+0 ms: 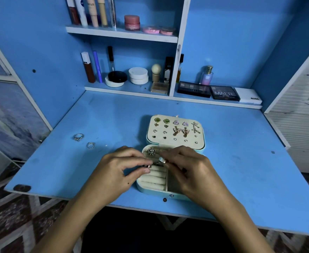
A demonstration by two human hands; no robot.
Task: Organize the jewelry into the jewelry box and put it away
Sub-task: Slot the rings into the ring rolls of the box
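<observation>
We work at a blue fold-down table (pixel 232 161) under shelves of cosmetics (pixel 124 24). On it the turquoise jewelry box (pixel 150 191) lies open, its lid panel (pixel 175 131) laid back and studded with pairs of earrings, its base divided into cream ring rolls (pixel 154 177) on our left and a plain compartment on our right.

Both hands meet over the far end of the rolls. Our left hand (pixel 120 170) pinches a small dark-topped ring (pixel 147 166) between thumb and fingertips; our right hand (pixel 188 170) has its fingers curled round a wider silver ring (pixel 162 160). A spider-shaped ring (pixel 151 151) already sits in the back slot.

To seat a ring well, we judge it best to hold the band upright, line it up with the slit between two rolls, and press straight down so it stands with its face up, clear of its neighbour.

Two silver rings (pixel 78 137) (pixel 90 145) wait loose on the table, well apart from the box, so the task is only partly done.
</observation>
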